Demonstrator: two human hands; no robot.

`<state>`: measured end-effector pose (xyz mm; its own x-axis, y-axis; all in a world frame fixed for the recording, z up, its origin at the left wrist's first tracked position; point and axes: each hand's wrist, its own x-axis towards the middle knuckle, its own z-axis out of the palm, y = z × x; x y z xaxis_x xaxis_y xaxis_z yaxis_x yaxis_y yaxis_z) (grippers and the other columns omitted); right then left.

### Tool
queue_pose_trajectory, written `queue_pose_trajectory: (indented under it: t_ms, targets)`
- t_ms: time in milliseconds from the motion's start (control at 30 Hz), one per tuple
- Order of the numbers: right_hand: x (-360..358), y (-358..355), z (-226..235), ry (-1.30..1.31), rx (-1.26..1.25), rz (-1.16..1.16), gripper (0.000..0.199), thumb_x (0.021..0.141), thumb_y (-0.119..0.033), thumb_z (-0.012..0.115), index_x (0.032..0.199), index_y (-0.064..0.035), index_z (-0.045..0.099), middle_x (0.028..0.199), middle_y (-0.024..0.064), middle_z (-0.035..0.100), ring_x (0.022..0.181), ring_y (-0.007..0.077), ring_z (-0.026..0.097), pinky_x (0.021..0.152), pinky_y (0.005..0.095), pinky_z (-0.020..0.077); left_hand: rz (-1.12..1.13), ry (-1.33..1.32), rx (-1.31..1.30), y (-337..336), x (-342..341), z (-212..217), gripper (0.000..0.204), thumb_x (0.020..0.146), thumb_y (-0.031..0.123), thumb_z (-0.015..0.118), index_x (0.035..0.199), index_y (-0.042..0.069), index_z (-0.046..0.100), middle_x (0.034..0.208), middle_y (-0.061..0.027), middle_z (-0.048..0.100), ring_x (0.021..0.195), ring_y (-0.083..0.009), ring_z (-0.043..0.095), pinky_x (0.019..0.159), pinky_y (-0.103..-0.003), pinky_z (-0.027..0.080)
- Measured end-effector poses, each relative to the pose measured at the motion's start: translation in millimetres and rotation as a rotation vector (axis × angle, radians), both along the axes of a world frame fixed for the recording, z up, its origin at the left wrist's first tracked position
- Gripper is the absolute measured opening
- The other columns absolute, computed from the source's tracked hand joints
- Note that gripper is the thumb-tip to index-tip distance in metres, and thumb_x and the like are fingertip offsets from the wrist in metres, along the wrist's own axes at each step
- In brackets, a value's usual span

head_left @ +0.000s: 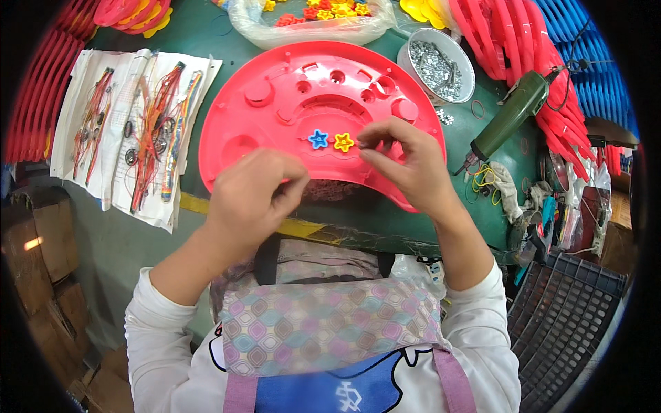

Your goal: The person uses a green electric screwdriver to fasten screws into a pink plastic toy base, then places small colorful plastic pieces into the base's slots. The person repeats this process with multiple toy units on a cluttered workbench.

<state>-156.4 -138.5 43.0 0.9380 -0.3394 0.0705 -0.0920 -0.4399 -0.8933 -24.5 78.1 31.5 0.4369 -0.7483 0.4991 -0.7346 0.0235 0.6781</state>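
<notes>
A red half-round plastic shell (275,138) lies on the green workbench, its moulded posts and holes facing up. Near its middle a blue plastic star (318,139) and a yellow plastic star (343,142) sit side by side. Over the shell's near left edge is my left hand (256,195), slightly blurred, thumb and fingers curled together; whatever they pinch, if anything, is hidden. My right hand (411,165) hovers over the shell's right part, just right of the yellow star. Its thumb and forefinger are bent into a pinch, and anything between them is too small to make out.
Wire bundles (155,131) lie on paper sheets at the left. A clear bag of coloured stars (313,27) stands behind the shell, and a white bowl of small metal parts (437,65) behind right. A green electric screwdriver (513,113) and stacked red rings (492,41) are at the right.
</notes>
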Motion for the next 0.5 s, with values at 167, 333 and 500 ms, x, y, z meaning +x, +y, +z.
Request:
queue_pose_trajectory:
  t_ms: [167,333,500]
  targets:
    - [20,-17,-24,-0.099,-0.639,0.191,0.018,0.078,-0.016,0.081,0.094,-0.013,0.075,0.092,0.0008,0.059,0.096,0.0223,0.053,0.084,0.0392,0.0383,-0.071,0.182,0.21,-23,13,5,0.016,0.082,0.006,0.078,0.094,0.003,0.068,0.083,-0.0106,0.065,0.077,-0.0287,0.066,0.068,-0.037,0.052]
    - [24,-18,-31,-0.07,-0.562,0.155,0.015,0.077,-0.014,0.081,0.091,-0.0114,0.074,0.096,0.0019,0.059,0.098,0.0237,0.054,0.085,0.0405,0.0403,-0.06,0.372,0.332,-31,14,-9,0.015,0.082,0.003,0.079,0.095,-0.001,0.071,0.084,-0.009,0.067,0.071,-0.0185,0.064,0.066,-0.03,0.051]
    - [24,-18,-29,-0.06,-0.523,0.176,0.015,0.078,-0.014,0.08,0.09,-0.0104,0.072,0.099,0.0035,0.059,0.099,0.0252,0.054,0.085,0.0415,0.0415,-0.042,0.352,0.244,-30,15,-13,0.013,0.088,0.007,0.074,0.099,0.001,0.07,0.085,-0.0112,0.065,0.072,-0.0222,0.064,0.065,-0.032,0.051]
